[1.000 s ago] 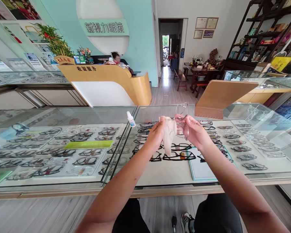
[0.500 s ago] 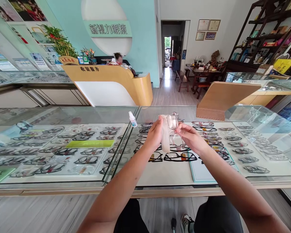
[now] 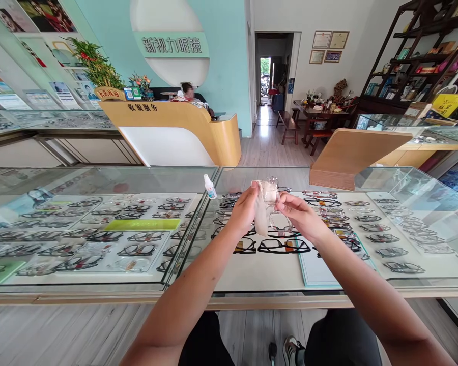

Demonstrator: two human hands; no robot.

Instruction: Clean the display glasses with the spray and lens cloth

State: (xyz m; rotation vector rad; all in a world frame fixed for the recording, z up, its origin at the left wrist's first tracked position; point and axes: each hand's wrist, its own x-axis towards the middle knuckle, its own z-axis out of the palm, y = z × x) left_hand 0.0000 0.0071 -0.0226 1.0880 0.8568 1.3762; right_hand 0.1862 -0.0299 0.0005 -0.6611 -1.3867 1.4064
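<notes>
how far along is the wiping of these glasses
Looks midway. Done: the spray bottle stands set aside on the counter. In hand: the right hand holds the clear glasses while the left hand presses a cloth over one lens. Left: probably the other lens, which hangs uncovered; how clean either is cannot be told.

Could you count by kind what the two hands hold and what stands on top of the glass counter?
Transparent-framed glasses: 1
Pale cleaning cloth: 1
Small white plastic spray bottle: 1
Slanted wooden stand: 1
Total: 4
</notes>
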